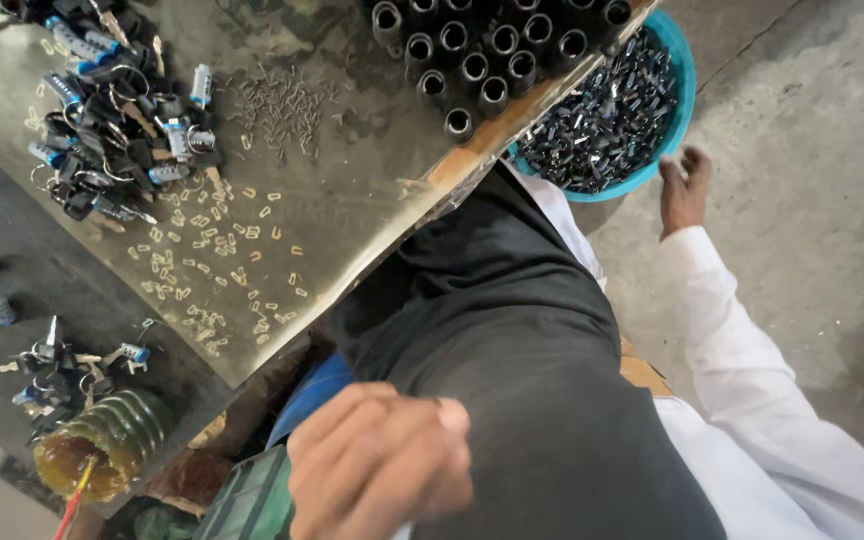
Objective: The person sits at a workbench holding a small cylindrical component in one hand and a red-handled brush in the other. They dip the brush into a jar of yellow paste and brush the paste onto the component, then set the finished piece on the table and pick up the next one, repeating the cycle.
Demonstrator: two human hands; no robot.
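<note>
My right hand point(685, 190), in a white sleeve, hangs over the concrete floor just beside the rim of a blue bowl point(687, 75) filled with small dark metal parts point(607, 120). Its fingers are loosely bent and apart, and nothing shows in them. My left hand point(382, 465) is close to the camera at the bottom, blurred. Its fingers are curled together against the thumb, above my black-trousered knee point(512, 340). Nothing is visible in its grip.
A shiny metal tabletop point(352, 210) carries scattered small brass pieces point(222, 250), a patch of thin pins point(282, 105), a heap of padlocks with keys point(117, 120) and a cluster of black tubes point(482, 50). More locks point(62, 365) and a ribbed yellow jar point(102, 445) sit lower left.
</note>
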